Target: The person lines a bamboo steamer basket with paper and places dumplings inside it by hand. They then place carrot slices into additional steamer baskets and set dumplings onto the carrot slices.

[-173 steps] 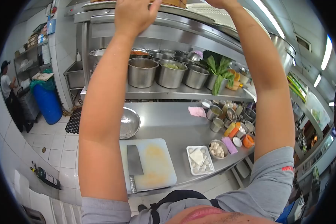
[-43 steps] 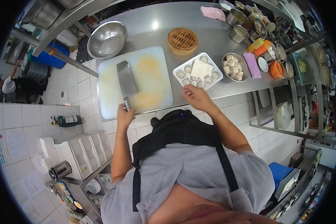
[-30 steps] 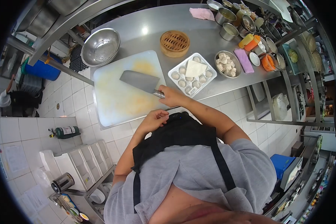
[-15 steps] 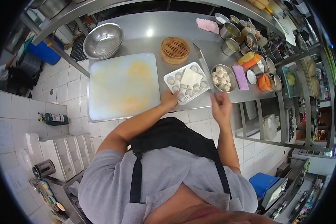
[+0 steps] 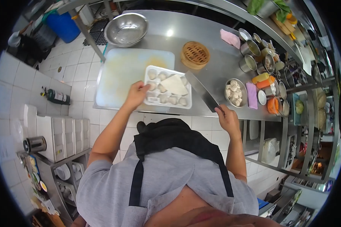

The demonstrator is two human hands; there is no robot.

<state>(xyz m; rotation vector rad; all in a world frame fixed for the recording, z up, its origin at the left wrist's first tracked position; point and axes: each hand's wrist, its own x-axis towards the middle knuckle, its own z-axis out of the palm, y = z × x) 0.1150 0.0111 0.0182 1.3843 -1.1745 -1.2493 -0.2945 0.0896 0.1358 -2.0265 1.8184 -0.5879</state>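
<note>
My left hand [image 5: 137, 93] grips the left edge of a white tray [image 5: 152, 100] that holds several round pale pieces and a flat white sheet [image 5: 175, 84]. The tray overlaps the right part of the white cutting board [image 5: 119, 75]. In my right hand [image 5: 227, 116] is the handle of a cleaver [image 5: 201, 90], its blade slanting up and left beside the tray. Behind the tray sits a round bamboo steamer [image 5: 195, 55] with its lid on. A metal bowl of pale chunks [image 5: 235, 93] stands to the right of the cleaver.
A large metal bowl [image 5: 126, 28] sits at the back left. Pink cloth [image 5: 230, 38], metal pots [image 5: 247, 63], bottles [image 5: 265, 81] and a purple cloth [image 5: 251, 95] are at the right. A metal shelf runs overhead. Another person [image 5: 24, 43] is at the far left.
The cleaver has passed from the board through my hands into my right hand. My left hand has taken hold of the tray, which has moved left onto the board.
</note>
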